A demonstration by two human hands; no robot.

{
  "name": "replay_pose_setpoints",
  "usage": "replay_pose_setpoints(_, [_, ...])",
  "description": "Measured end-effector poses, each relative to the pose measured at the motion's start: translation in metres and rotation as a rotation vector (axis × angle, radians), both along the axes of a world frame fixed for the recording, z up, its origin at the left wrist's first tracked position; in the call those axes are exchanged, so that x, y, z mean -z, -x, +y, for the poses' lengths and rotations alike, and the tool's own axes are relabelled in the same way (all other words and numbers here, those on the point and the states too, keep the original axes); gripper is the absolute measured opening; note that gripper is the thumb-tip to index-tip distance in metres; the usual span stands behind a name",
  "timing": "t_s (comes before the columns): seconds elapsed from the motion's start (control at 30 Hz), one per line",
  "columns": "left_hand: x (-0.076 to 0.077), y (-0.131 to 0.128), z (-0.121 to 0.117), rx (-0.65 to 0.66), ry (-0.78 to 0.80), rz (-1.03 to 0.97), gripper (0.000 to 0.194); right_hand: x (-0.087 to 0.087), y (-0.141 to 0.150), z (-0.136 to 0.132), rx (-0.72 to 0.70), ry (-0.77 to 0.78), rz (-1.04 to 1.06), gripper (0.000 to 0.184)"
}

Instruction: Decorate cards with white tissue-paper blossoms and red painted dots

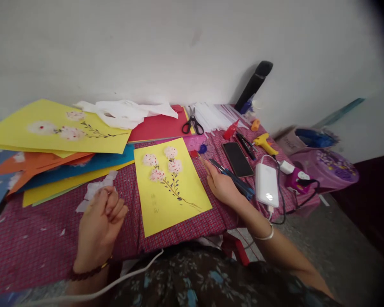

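On the checked cloth lies a yellow sheet (179, 187) with pink-white fluffy flowers, red specks and a painted brown stem with dark leaves. My right hand (222, 185) is at the sheet's right edge, fingers pinched on a thin stick (203, 160). The stick points at a patch of red paint (193, 153), beside a patch of blue paint (202, 148). To the left of the sheet, my left hand (102, 217) is curled into a fist, and nothing shows in it. Crumpled white tissue (97, 187) lies just behind the fist.
A second flower picture (51, 128) and coloured papers (73, 170) lie at left. Scissors (192, 123) rest at the back. Right of my hand are a box cutter (240, 183), phone (238, 159), power bank (266, 184) with cables, and yellow glue gun (265, 143).
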State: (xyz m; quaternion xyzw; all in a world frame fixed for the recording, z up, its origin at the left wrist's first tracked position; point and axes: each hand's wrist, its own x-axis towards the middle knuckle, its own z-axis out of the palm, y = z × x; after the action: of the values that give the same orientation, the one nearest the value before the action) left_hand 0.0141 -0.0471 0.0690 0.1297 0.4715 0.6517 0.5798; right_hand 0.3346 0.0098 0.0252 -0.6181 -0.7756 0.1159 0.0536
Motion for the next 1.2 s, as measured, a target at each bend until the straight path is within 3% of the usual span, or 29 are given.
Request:
replay_pose_setpoints(0.13, [0.008,0.01,0.005,-0.009,0.001,0.015,0.019,0.002,0.003,0.003,0.013,0.038,-0.166,0.056])
replay_pose_setpoints(0.3, [0.016,0.012,0.01,0.011,-0.009,0.062,0.025,0.007,0.003,0.003,0.052,0.043,-0.266,0.055])
replay_pose_setpoints(0.5, [0.019,0.012,0.012,0.07,0.001,-0.055,0.031,0.011,0.005,0.008,0.078,0.019,-0.237,0.051])
replay_pose_setpoints(0.7, [0.009,-0.012,0.012,0.006,0.058,-0.148,0.028,-0.002,-0.008,0.003,0.095,0.008,-0.161,0.063])
replay_pose_setpoints(0.8, [0.003,-0.031,0.011,0.029,0.006,-0.064,0.031,-0.016,0.003,-0.012,0.107,-0.162,0.137,0.057])
replay_pose_setpoints(0.9, [-0.003,-0.055,0.005,0.066,-0.248,0.123,0.029,-0.03,0.051,-0.036,0.003,-0.223,0.692,0.052])
replay_pose_setpoints(1.07, [0.012,-0.089,-0.017,0.013,-0.729,0.709,0.018,-0.033,0.145,-0.055,-0.121,0.074,1.242,0.062])
replay_pose_setpoints(1.13, [0.023,-0.094,-0.028,0.062,-0.864,0.98,0.032,-0.028,0.163,-0.051,-0.132,0.189,1.322,0.07])
replay_pose_setpoints(1.2, [0.026,-0.094,-0.035,0.159,-0.917,1.167,0.049,-0.024,0.171,-0.047,-0.166,0.198,1.273,0.074])
